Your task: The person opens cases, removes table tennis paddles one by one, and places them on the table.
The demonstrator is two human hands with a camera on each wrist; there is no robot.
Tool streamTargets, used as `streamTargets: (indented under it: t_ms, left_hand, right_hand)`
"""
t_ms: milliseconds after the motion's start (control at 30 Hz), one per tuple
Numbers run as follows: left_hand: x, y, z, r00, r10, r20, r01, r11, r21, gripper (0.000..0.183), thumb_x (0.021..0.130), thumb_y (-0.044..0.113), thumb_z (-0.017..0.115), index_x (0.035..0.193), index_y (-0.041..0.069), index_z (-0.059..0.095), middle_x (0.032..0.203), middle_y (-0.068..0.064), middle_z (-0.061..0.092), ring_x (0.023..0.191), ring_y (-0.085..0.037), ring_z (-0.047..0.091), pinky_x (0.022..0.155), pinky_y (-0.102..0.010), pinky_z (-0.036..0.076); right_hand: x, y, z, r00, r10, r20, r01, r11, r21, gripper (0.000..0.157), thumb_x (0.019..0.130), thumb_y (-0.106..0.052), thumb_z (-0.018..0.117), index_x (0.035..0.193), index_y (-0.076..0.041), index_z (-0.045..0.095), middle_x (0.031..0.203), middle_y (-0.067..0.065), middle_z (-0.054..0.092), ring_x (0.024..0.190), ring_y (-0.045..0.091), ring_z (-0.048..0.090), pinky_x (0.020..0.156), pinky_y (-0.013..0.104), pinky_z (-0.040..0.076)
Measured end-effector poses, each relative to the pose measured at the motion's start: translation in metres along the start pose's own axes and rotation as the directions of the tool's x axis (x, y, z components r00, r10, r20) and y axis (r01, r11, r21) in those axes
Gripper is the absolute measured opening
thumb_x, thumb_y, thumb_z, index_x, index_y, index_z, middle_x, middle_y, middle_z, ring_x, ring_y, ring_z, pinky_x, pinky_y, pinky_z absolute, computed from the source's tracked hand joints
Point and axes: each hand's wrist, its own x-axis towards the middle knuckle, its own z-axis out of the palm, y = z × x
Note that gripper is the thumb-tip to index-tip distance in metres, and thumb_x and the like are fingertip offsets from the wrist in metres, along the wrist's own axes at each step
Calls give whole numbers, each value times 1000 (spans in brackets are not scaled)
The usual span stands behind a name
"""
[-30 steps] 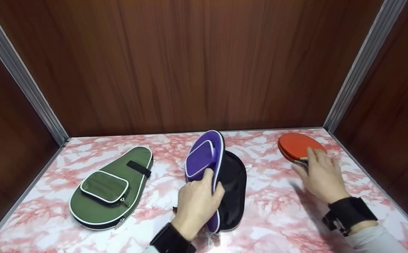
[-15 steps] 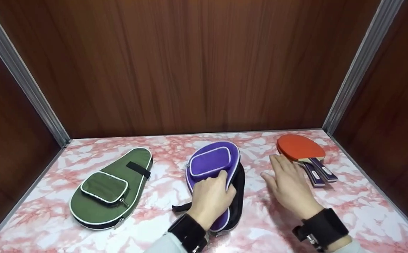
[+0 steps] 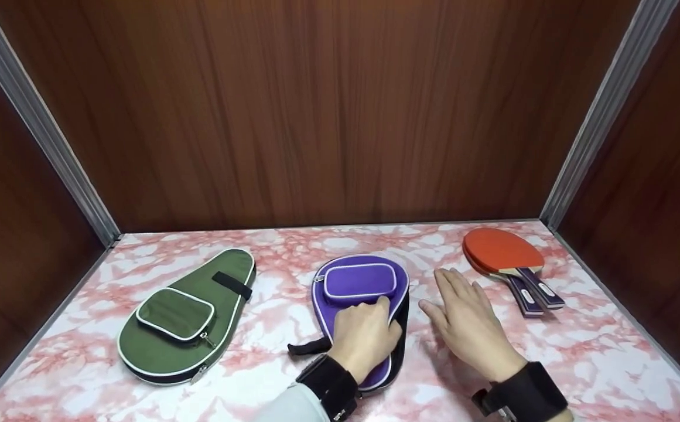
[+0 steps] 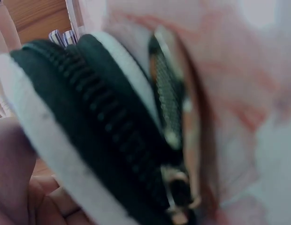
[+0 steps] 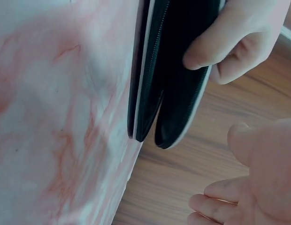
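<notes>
My left hand (image 3: 363,337) grips the upper flap of a purple paddle case (image 3: 395,272), its thumb hooked over the right edge. White piping and a small front pocket mark the case; its black inside shows along the right. In the right wrist view the left thumb lies on the black lining of the case (image 5: 183,108), and the two halves stand a little apart. The zipper pull (image 4: 176,187) of the case hangs close in the left wrist view. My right hand (image 3: 474,325) holds nothing, fingers straight, between the case and two stacked table tennis paddles (image 3: 503,249).
A green paddle case (image 3: 187,316) with white piping and a black strap lies at the left. A black strap (image 3: 309,347) sticks out left of the purple case. Wood-grain panels (image 3: 340,117) wall the marbled tabletop (image 3: 269,375) at the back and sides.
The purple flap, raised on edge before, has been lowered over the black half by my left hand. My right hand has moved left, away from the paddles, which stay where they were.
</notes>
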Motion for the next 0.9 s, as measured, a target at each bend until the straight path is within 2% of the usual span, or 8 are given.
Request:
streamTargets:
  t_ms: [200,333,433,567,667,733,800,900]
  left_hand:
    - [0,3,2,1000,6,10,-7,999,45,25,94,33,80,100,10,74,78,-12,76,69,-35,75,58,-48,55]
    - [-2,5,1,999,19,35,-22,996,89,30,95,38,81,103,10,73,77,-10,75,68,-33,75,57,-46,54]
    - [-7,5,-2,997,56,49,-61,993,106,35,96,42,81,109,10,73,77,-9,75,67,-31,74,56,-44,53]
    - [-20,3,-11,987,151,61,-157,981,118,38,97,44,80,110,10,72,81,-8,73,72,-29,72,61,-43,54]
    - [-36,1,-20,971,226,84,-236,961,145,42,97,47,79,116,9,73,95,-8,72,87,-28,70,69,-42,56]
    - [-48,0,-24,959,262,111,-278,945,170,52,97,50,79,128,9,73,111,-10,72,101,-28,69,79,-43,58]
    - [-58,0,-24,947,276,163,-306,930,204,66,97,57,77,142,9,69,130,-12,70,117,-29,67,90,-47,58]
    - [-68,0,-21,936,270,225,-324,911,254,82,97,67,73,156,13,61,152,-12,64,137,-31,61,103,-58,54]
  right_hand:
    - [0,-5,-2,1000,-11,10,11,1000,8,67,111,-31,68,158,12,49,161,32,50,153,52,43,124,73,25]
    - [-2,-9,0,999,-31,11,31,1000,2,65,110,-30,70,158,11,50,159,31,52,153,51,44,125,72,26]
    - [-2,-12,1,999,-45,30,46,999,-13,65,110,-30,70,158,10,51,160,30,52,153,50,44,125,72,25]
    - [-4,-17,1,996,-71,48,73,997,-39,66,110,-33,70,158,9,52,160,30,53,152,48,46,125,72,26]
    - [-5,-20,1,995,-89,45,91,995,-46,66,109,-33,71,157,9,53,159,29,55,152,47,47,124,72,27]
    - [-6,-22,1,994,-99,43,101,994,-46,65,108,-32,72,156,9,54,158,29,55,151,46,48,124,72,27]
    - [-7,-23,1,993,-106,50,108,993,-43,65,108,-32,72,156,9,54,158,29,55,151,46,48,124,72,27]
    - [-7,-25,0,992,-108,61,111,993,-48,66,109,-34,71,156,10,54,159,29,54,152,46,47,124,72,28]
